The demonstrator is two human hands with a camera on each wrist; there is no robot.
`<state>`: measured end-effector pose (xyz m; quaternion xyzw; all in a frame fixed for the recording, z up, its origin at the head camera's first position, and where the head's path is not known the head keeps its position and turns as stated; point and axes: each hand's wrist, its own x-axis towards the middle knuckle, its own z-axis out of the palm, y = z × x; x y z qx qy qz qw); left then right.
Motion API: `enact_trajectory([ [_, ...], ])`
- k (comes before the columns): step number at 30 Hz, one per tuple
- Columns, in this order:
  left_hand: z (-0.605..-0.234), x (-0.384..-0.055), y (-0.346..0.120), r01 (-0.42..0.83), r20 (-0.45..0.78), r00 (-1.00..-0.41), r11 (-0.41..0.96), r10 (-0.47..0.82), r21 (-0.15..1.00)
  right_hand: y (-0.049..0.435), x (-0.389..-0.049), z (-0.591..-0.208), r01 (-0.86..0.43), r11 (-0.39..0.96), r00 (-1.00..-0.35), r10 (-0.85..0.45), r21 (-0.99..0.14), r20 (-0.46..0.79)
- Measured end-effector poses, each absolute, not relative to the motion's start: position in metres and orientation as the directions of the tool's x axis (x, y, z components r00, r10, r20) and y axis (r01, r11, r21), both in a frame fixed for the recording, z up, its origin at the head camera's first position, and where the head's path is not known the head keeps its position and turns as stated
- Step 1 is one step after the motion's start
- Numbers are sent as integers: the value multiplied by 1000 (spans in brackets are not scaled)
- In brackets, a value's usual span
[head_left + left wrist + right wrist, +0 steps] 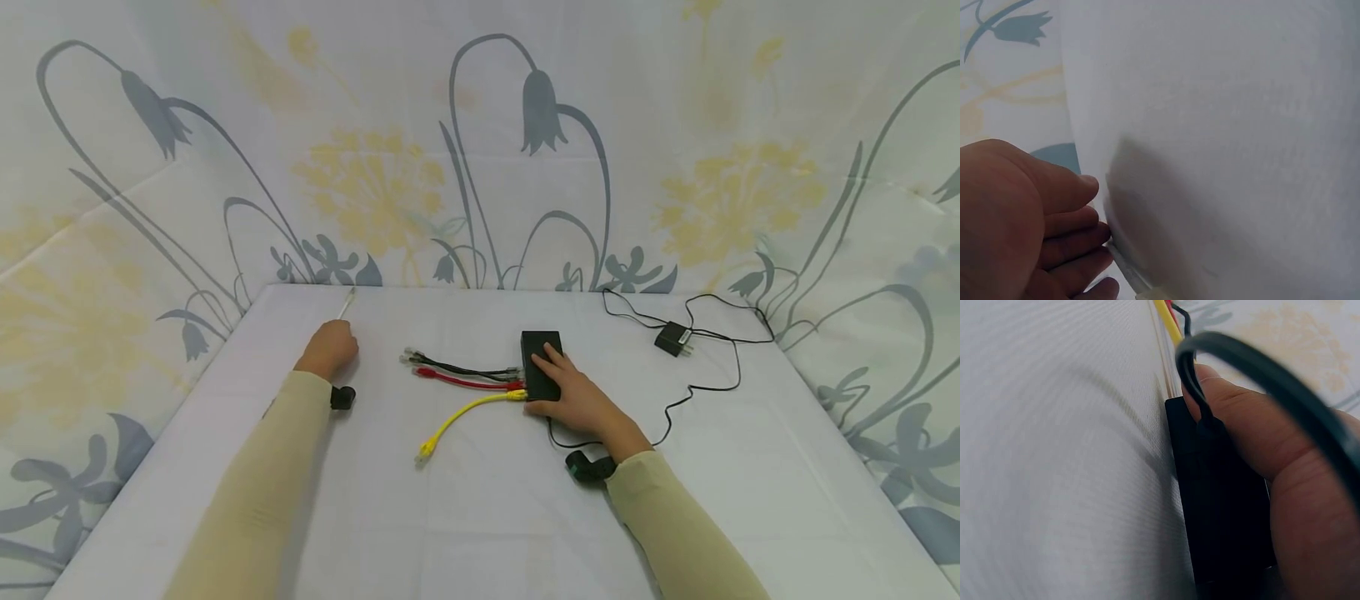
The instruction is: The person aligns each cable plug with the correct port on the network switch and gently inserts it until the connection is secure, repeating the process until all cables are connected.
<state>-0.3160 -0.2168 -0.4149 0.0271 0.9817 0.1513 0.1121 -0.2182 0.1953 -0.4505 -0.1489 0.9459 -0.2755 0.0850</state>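
Observation:
My right hand [573, 398] holds a black network switch [542, 340] on the table, its fingers spread over the top and its thumb along the near side. Short patch cables run out of the switch's left side: black ones [465, 369], a red one [468, 383] and a yellow one [468, 407]. In the right wrist view a black power cord [1229, 347] loops from the back of the switch [1222, 506]. Farther left, my left hand [330, 348] pinches a thin white cable [347, 305]; its plug shows at the bottom of the left wrist view.
A black power adapter [672, 338] lies at the back right, its thin cord [705, 388] winding over the white tabletop [480, 517]. Flowered cloth [480, 167] hangs behind and at both sides of the table.

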Motion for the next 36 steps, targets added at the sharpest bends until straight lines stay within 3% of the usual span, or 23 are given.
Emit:
enact_trajectory([
  [11, -412, -312, -221, 57, -117, -988, 951, 96, 305, 195, -218, -450, -231, 800, -941, -328, -554, -82],
  [18, -414, -312, -224, 74, -120, -986, 945, 118, 319, 195, -218, -450, -228, 795, -941, -328, -562, -82],
  [36, -411, -313, -220, 152, -198, -961, 968, 192, 198, 195, -219, -451, -242, 796, -940, -333, -555, -68],
])
